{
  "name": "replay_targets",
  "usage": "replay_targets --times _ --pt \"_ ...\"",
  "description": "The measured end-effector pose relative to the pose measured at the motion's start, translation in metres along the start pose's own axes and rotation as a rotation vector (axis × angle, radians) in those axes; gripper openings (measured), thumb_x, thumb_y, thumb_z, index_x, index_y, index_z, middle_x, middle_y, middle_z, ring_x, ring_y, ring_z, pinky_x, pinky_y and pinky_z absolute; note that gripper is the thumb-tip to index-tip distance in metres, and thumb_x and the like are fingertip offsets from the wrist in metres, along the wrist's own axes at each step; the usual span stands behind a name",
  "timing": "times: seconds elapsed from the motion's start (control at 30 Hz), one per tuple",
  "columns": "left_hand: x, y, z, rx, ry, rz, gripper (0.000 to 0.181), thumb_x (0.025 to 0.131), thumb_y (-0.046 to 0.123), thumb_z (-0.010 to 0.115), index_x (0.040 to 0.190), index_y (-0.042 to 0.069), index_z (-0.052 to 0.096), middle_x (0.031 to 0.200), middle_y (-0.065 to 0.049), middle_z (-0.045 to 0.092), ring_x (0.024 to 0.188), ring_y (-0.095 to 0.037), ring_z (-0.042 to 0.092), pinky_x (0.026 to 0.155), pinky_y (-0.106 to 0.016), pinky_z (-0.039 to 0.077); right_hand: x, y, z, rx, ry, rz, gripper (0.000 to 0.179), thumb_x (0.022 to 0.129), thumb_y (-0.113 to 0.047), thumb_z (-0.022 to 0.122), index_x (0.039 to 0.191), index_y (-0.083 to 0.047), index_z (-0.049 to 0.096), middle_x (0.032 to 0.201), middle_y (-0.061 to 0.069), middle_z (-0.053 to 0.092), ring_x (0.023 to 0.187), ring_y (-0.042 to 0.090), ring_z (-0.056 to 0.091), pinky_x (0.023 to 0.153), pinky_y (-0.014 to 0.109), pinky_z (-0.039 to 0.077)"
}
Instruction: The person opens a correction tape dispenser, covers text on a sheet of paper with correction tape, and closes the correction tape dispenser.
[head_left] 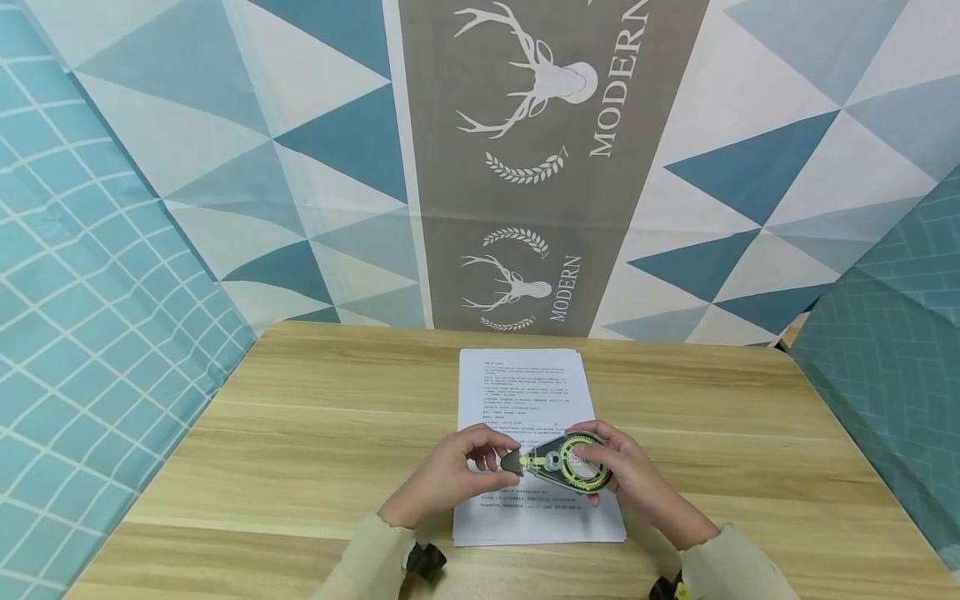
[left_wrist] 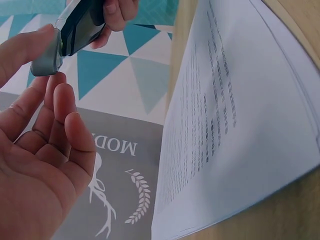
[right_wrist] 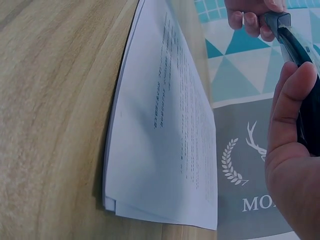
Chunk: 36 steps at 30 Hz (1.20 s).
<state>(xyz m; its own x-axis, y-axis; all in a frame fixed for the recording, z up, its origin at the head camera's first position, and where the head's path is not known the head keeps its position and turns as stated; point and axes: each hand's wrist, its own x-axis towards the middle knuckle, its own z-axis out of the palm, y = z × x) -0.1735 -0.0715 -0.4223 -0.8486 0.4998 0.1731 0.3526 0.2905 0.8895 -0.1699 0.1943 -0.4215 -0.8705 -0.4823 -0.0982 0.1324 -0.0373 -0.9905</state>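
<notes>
A correction tape point(head_left: 573, 462) with a clear case and yellow-green wheel is held over the printed sheets point(head_left: 525, 392) by my right hand point(head_left: 630, 471), thumb on top of the case and fingers beneath. My left hand point(head_left: 465, 471) pinches the dark grey cap point(head_left: 512, 462) at the narrow tip between thumb and index finger. In the left wrist view the cap point(left_wrist: 46, 62) sits at the end of the dark body point(left_wrist: 82, 27), and the other left fingers are loosely curled below. The right wrist view shows the right fingers along the underside of the body point(right_wrist: 311, 107).
The stack of paper lies on a wooden table point(head_left: 315, 433), its sheets slightly uneven at the edges. Behind stands a patterned cloth backdrop point(head_left: 517, 192) with deer heads and triangles. Blue tiled-pattern cloth point(head_left: 97, 275) hangs at the left and green cloth point(head_left: 892, 358) at the right.
</notes>
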Motion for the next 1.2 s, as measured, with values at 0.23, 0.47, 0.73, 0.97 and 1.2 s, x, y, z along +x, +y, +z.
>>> replay_targets --times 0.23,0.47,0.73,0.97,1.2 --pt "0.0018 -0.0013 0.0017 -0.011 0.010 -0.003 0.033 0.076 0.028 0.077 0.107 0.016 0.069 0.095 0.000 0.064 0.076 -0.008 0.054 0.067 -0.018 0.046 0.0008 -0.0019 0.0011 0.002 -0.007 -0.009 0.031 0.097 -0.018 0.047 0.120 0.002 0.041 0.097 -0.001 0.062 0.069 0.007 0.061 0.050 0.018 0.050" --pt "0.0032 -0.0062 0.0041 -0.010 0.027 0.030 0.035 0.076 0.028 0.077 0.107 0.012 0.069 0.096 -0.001 0.065 0.074 -0.006 0.054 0.067 -0.018 0.047 0.0004 -0.0036 0.0034 -0.010 0.003 -0.012 0.034 0.097 -0.018 0.047 0.121 0.005 0.039 0.097 -0.001 0.062 0.068 0.007 0.061 0.050 0.018 0.049" --pt "0.0026 -0.0054 0.0039 -0.021 0.037 0.048 0.037 0.075 0.027 0.077 0.108 0.010 0.070 0.094 -0.003 0.065 0.075 -0.010 0.055 0.067 -0.019 0.048 0.0004 -0.0055 0.0055 -0.008 0.006 -0.009 0.034 0.097 -0.018 0.047 0.121 0.005 0.040 0.097 -0.001 0.062 0.069 0.007 0.061 0.050 0.017 0.049" --pt "0.0023 -0.0034 0.0049 -0.032 0.035 0.052 0.037 0.076 0.027 0.077 0.108 0.011 0.070 0.095 -0.003 0.066 0.076 -0.011 0.055 0.069 -0.020 0.048 0.0002 -0.0055 0.0068 0.006 0.006 -0.017 0.033 0.097 -0.018 0.048 0.121 0.004 0.041 0.097 -0.002 0.062 0.069 0.006 0.061 0.050 0.017 0.049" --pt "0.0037 -0.0041 0.0062 -0.030 0.055 0.061 0.035 0.075 0.025 0.078 0.106 0.012 0.071 0.093 -0.003 0.065 0.075 -0.007 0.053 0.067 -0.019 0.047 0.0006 -0.0078 0.0095 -0.011 0.032 0.013 0.041 0.096 -0.020 0.051 0.123 0.007 0.038 0.099 0.000 0.060 0.069 0.007 0.060 0.050 0.017 0.049"
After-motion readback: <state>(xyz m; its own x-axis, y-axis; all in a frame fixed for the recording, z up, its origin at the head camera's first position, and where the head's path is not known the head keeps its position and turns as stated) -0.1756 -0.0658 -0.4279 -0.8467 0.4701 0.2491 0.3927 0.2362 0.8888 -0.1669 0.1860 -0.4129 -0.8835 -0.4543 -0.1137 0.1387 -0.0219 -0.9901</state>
